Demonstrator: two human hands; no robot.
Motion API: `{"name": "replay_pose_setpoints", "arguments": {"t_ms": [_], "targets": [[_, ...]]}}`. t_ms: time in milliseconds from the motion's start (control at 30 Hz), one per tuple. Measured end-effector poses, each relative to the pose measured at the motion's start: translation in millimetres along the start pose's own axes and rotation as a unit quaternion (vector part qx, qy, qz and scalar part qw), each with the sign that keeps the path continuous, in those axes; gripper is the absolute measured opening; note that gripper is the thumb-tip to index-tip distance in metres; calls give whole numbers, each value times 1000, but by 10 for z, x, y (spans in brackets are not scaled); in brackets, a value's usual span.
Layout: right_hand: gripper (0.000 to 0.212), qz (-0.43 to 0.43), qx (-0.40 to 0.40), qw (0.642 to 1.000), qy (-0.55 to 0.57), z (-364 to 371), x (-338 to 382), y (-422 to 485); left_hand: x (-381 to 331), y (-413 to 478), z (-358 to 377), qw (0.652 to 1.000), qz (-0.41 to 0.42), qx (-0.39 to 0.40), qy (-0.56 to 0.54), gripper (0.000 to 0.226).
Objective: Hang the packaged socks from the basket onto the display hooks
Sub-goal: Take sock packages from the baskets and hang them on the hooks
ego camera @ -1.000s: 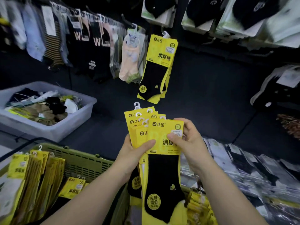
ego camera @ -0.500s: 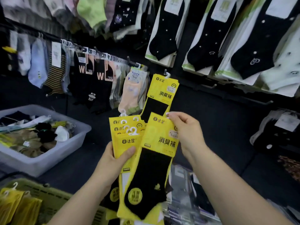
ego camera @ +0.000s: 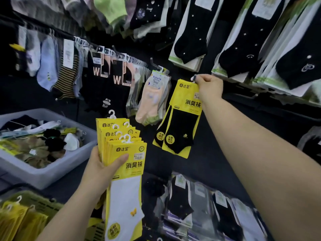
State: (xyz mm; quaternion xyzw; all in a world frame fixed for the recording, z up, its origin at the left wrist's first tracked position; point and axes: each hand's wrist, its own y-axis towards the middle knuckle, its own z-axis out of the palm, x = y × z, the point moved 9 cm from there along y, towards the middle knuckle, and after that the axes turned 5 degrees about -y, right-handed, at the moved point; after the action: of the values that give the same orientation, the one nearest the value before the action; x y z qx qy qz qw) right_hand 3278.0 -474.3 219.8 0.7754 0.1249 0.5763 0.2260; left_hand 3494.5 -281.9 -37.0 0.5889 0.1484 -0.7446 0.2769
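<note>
My left hand (ego camera: 102,168) grips a fanned stack of yellow sock packs (ego camera: 121,145) with white plastic hangers; the front pack shows a white sock. Raised to the wall, my right hand (ego camera: 209,87) pinches the top of a yellow pack with a black sock (ego camera: 180,117), at the spot where other yellow packs hang. The display hook itself is hidden behind my fingers. At the bottom left, the green basket (ego camera: 40,204) holds more yellow packs (ego camera: 19,221).
A grey bin (ego camera: 52,173) of loose socks sits at the left. A rail of hanging socks (ego camera: 97,66) runs along the dark wall, with a peach pair (ego camera: 152,100) beside my pack. Black sock packs (ego camera: 234,42) hang above right. Flat packs (ego camera: 205,206) lie below.
My right hand lifted the black-sock pack off the stack up to the wall beside the peach pair. The left hand stayed low with the stack, whose front pack now shows a white sock.
</note>
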Motion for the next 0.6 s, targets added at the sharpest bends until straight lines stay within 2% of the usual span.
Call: {"name": "replay_pose_setpoints", "arguments": {"t_ms": [133, 233, 267, 333, 400, 433, 500, 600], "targets": [[13, 27, -47, 998, 7, -76, -84, -6, 10, -30, 60, 1000, -9, 19, -5, 57], [18, -28, -99, 990, -93, -202, 14, -338, -36, -62, 106, 999, -9, 26, -17, 56], [16, -67, -65, 990, -106, -132, 72, -533, -63, -77, 127, 999, -8, 27, -22, 57], [18, -108, 107, 981, -120, 206, 52, -1019, -110, -113, 182, 999, -3, 32, -38, 63], [36, -91, 288, 938, -169, 526, -143, -1554, -138, -148, 261, 998, -7, 40, -57, 70], [44, -89, 328, 920, -194, 585, -234, -1729, -144, -166, 304, 997, -12, 45, -65, 74], [44, -99, 313, 924, -198, 544, -278, -1829, -158, -202, 379, 996, -20, 53, -76, 77], [26, -76, 309, 938, -139, 433, -279, -1794, -166, -227, 426, 995, -26, 58, -75, 81]]}}
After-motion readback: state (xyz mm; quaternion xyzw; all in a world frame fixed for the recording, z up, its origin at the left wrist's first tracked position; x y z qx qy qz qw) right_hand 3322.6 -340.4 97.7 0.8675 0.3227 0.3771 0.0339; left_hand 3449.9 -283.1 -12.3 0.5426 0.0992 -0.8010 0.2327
